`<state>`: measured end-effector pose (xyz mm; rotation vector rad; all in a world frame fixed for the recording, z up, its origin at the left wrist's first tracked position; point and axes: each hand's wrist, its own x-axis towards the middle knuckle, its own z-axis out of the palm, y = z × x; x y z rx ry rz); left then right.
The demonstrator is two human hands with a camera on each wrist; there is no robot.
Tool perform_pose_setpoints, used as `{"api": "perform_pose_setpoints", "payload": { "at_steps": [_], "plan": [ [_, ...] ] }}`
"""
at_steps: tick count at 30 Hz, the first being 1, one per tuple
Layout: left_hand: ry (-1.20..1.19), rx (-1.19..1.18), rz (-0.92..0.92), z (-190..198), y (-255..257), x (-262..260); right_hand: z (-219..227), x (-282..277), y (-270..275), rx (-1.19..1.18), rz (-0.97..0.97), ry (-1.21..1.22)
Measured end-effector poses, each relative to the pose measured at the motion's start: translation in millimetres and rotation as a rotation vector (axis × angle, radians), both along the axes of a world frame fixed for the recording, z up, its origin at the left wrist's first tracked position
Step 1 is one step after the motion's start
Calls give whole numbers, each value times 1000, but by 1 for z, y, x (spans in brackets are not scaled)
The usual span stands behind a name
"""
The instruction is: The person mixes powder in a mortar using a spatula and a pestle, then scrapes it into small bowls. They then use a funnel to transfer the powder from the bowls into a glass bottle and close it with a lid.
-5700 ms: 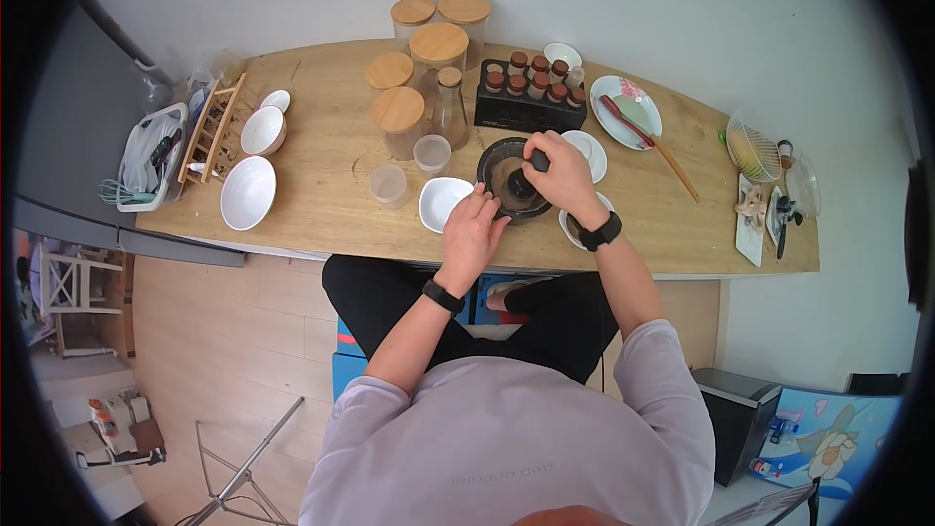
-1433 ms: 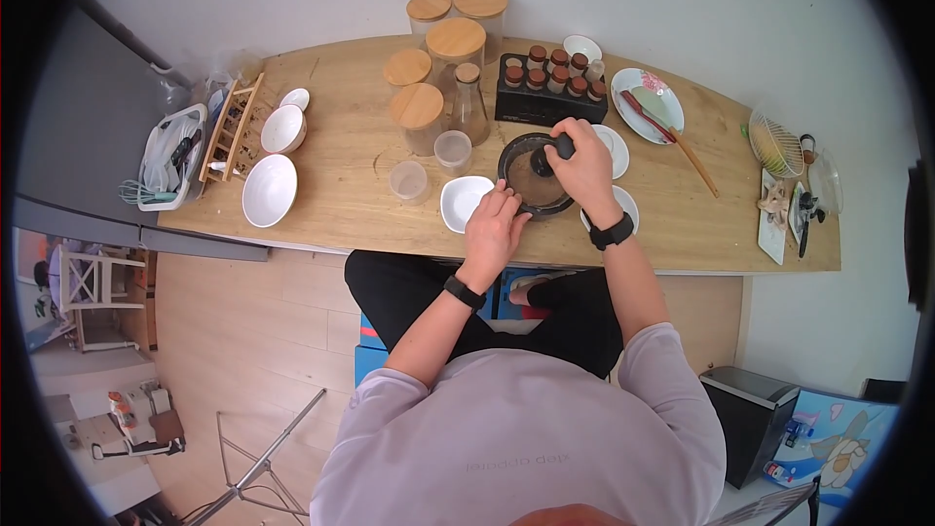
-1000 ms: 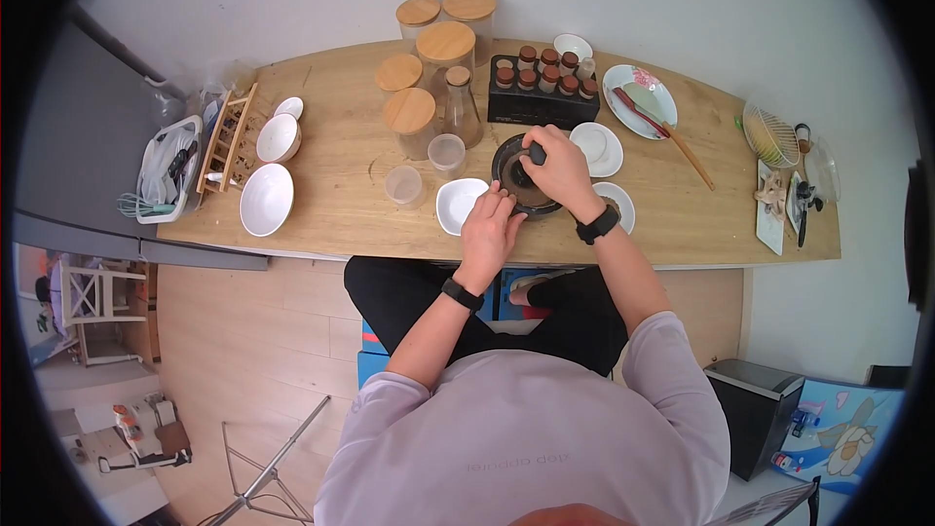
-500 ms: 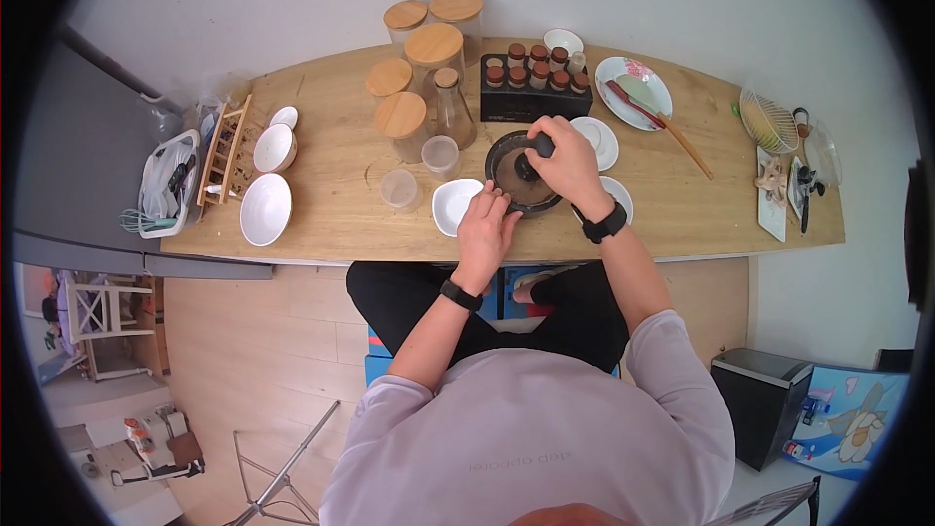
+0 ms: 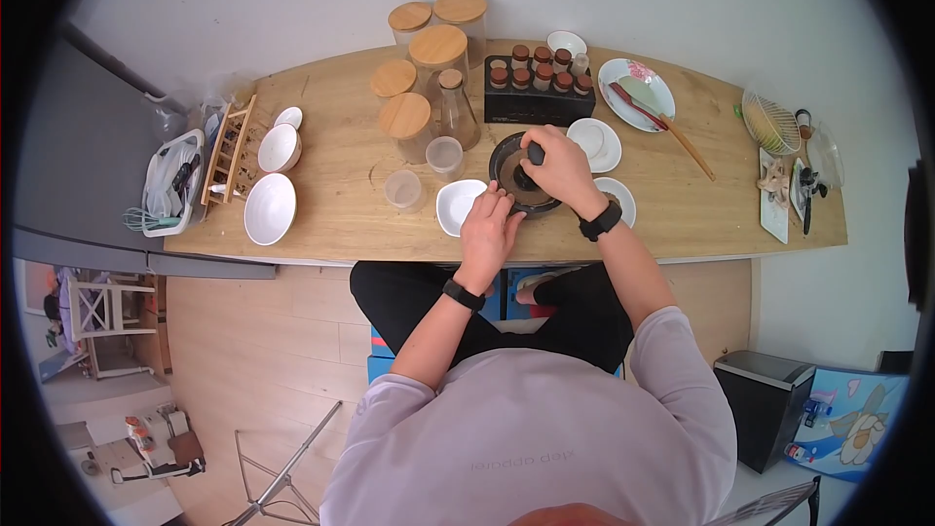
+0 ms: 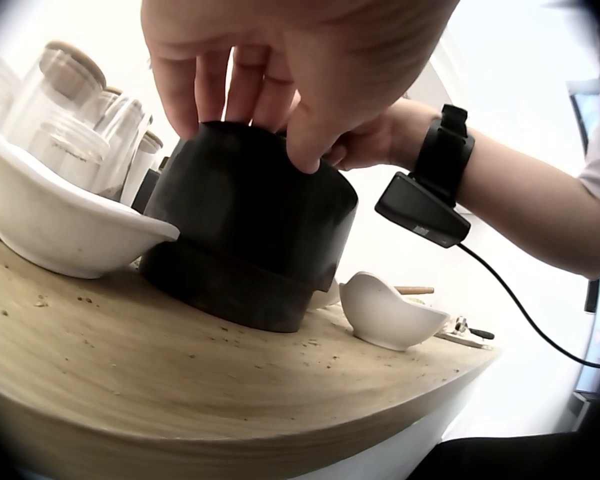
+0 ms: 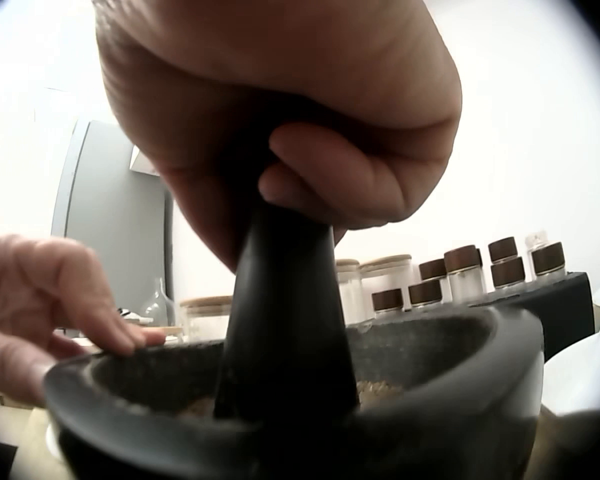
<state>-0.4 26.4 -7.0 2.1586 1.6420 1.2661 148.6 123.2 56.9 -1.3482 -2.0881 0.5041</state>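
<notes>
A black mortar [image 5: 499, 197] stands near the table's front edge with brown ground matter inside. The right hand [image 5: 565, 173] grips the top of a black pestle [image 7: 285, 320], whose lower end is down in the mortar. In the left wrist view the left hand [image 6: 300, 60] holds the rim of the mortar [image 6: 250, 225], fingers over the far side and thumb on the near side. A white square bowl [image 5: 460, 206] sits just left of the mortar; a white bowl [image 5: 623, 203] is partly behind the right wrist.
Behind the mortar stands a black rack [image 5: 531, 109] of brown-capped jars. Wooden-lidded canisters [image 5: 404, 117] and two clear cups [image 5: 402, 191] are to the left. Further left lie white bowls [image 5: 270, 209]; at right, a floral plate [image 5: 658, 102] with a red-handled utensil and several small dishes.
The pestle has shifted about inside the mortar with the right hand, standing more upright or leaning at different moments. The left hand has stayed at the mortar's rim. The head view has moved slightly.
</notes>
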Motion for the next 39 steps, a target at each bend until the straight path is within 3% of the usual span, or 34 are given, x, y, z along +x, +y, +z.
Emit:
{"api": "perform_pose_setpoints", "payload": {
  "at_steps": [5,9,15,19,26,29,33,39],
  "plan": [
    [-12,-2,22,-1,-1,1,26,-2,-13,-16,-25,35],
    [-7,0,16,-1,-1,1,10,-4,-10,-55,36,-52],
    [-16,-2,25,-2,0,2,16,-8,-8,-10,-59,81],
    [-21,-5,6,-2,0,3,-1,-8,0,-15,23,35],
    [-22,-5,19,-1,-1,3,0,-14,1,35,-38,116],
    [-16,1,9,-1,0,2,-3,-8,10,24,54,17],
    [-8,4,18,-3,-1,2,8,-8,8,26,-56,109],
    [-9,-9,16,-2,0,1,-5,-3,14,0,70,41]
  ]
}}
